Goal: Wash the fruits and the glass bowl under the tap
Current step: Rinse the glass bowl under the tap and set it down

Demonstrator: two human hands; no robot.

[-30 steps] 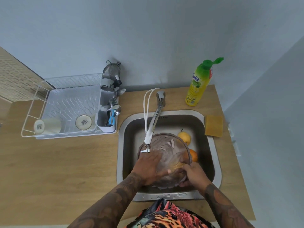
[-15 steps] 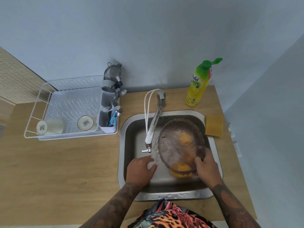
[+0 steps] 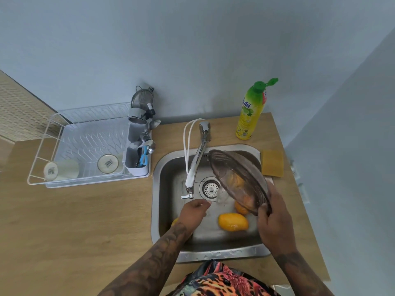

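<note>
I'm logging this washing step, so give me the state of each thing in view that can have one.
glass bowl: tilted on edge above the sink, gripped by the right hand
left hand: holds nothing, under the tap spout
yellow fruit: lying wet on the sink floor
orange fruit: in the sink, partly behind the bowl
dish soap bottle: upright, cap flipped open
cups: lying on their sides in the rack

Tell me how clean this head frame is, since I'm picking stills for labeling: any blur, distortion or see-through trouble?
Head view: wide-angle bend curves the counter edges and walls; the left hand is slightly motion-smeared at the fingers; the glass bowl, tilted in the right hand, shows fruit through it as vague orange smudges; the mango in the sink is fairly crisp.
</note>
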